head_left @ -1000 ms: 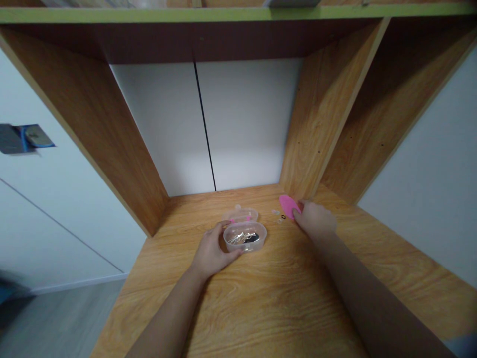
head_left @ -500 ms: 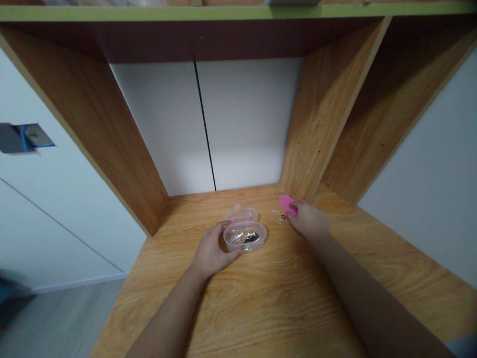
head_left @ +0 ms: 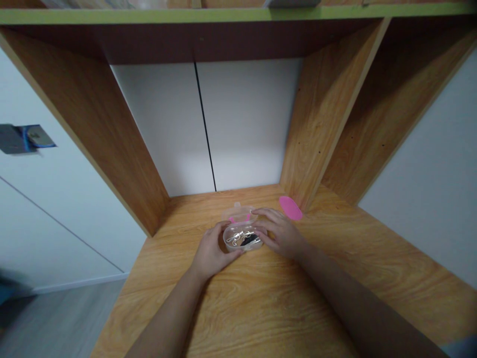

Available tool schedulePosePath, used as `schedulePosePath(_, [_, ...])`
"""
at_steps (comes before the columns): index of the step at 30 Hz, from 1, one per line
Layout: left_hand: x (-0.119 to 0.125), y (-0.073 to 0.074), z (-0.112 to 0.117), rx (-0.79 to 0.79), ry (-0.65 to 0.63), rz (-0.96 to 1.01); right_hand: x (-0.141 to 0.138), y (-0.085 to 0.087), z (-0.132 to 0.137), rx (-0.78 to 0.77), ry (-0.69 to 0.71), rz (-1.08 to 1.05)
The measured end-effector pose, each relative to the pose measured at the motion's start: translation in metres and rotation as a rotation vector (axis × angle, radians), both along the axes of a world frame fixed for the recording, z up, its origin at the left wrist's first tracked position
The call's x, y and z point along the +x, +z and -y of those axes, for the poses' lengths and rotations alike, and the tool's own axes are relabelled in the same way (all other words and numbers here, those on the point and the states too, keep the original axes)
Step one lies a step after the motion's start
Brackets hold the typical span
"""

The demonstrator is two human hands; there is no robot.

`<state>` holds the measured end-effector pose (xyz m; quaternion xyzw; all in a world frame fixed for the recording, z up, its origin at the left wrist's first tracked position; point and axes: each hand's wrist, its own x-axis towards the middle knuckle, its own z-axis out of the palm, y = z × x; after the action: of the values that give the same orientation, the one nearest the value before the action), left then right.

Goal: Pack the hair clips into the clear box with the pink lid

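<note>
A clear oval plastic box [head_left: 228, 242] stands upright on the wooden tabletop, its lid [head_left: 242, 213] folded back behind it. Inside are several shiny metal hair clips [head_left: 235, 239] and a black item [head_left: 249, 239] whose kind I cannot make out. My left hand [head_left: 213, 251] curves around the box's left end, thumb at the front and fingers behind. Over the right end, my right hand [head_left: 280, 232] has its fingers apart, with fingertips at the rim and near the lid; I see nothing held in it. Beyond it lies a flat pink oval piece [head_left: 290, 208].
Wooden cabinet panels rise on the left [head_left: 93, 114] and right [head_left: 316, 119], with a shelf [head_left: 208, 40] overhead. A white back panel [head_left: 246, 124] stands behind the tabletop [head_left: 238, 303]. An electrical box [head_left: 28, 138] is on the left wall.
My right hand has let go of the pink oval piece and moved left to the box. It now covers the spot where small rings lay. The left hand stays in place.
</note>
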<state>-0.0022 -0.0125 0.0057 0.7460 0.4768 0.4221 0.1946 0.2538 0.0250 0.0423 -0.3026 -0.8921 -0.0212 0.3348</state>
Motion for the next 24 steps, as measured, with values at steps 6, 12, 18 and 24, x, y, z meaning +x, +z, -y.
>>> schedulePosePath(6, [0.0, 0.003, 0.001, 0.013, 0.009, 0.017, 0.0, -0.006, -0.001, -0.195, -0.048, -0.128])
schedulePosePath(12, [0.002, 0.009, 0.005, 0.02, -0.05, -0.003, -0.003, -0.027, -0.013, -0.603, 0.007, -0.51])
schedulePosePath(18, [0.003, 0.006, 0.003, 0.036, -0.085, -0.005, -0.012, -0.028, -0.016, -0.8, 0.16, -0.641])
schedulePosePath(24, [0.004, 0.004, 0.007, 0.005, -0.203, 0.151, -0.012, -0.026, -0.013, -0.765, 0.056, -0.705])
